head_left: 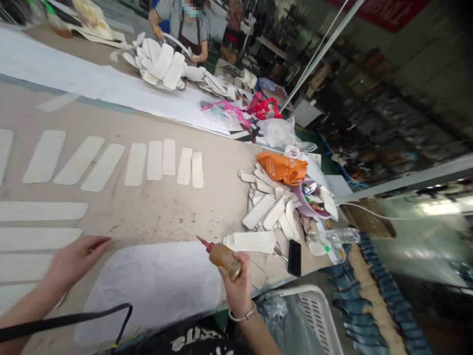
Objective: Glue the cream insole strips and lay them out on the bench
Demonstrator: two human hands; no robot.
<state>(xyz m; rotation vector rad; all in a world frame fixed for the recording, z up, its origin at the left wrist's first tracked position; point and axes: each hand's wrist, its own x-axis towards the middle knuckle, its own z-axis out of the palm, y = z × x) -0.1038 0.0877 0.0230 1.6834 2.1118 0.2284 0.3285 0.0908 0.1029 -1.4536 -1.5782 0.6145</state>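
My right hand [236, 278] is closed around a squeeze bottle of amber glue-like liquid [222, 259]. Its red nozzle points left and slightly up, over the edge of a white sheet with rounded corners [155, 278]. My left hand [83, 256] is at the sheet's left side, fingers stretched out to the right and close together, with nothing visible in them. Long white strips [40, 239] lie in rows under and beside my left wrist. Shorter white pieces with rounded ends [135, 164] are laid out in a row farther back.
Right of the bottle are stacked white strips [254, 242], a heap of padded pieces [268, 209], a phone [294, 257], an orange bag [283, 167] and a plastic bottle [342, 235]. A crate [314, 310] stands below the edge. A co-worker [181, 29] handles pieces across the table.
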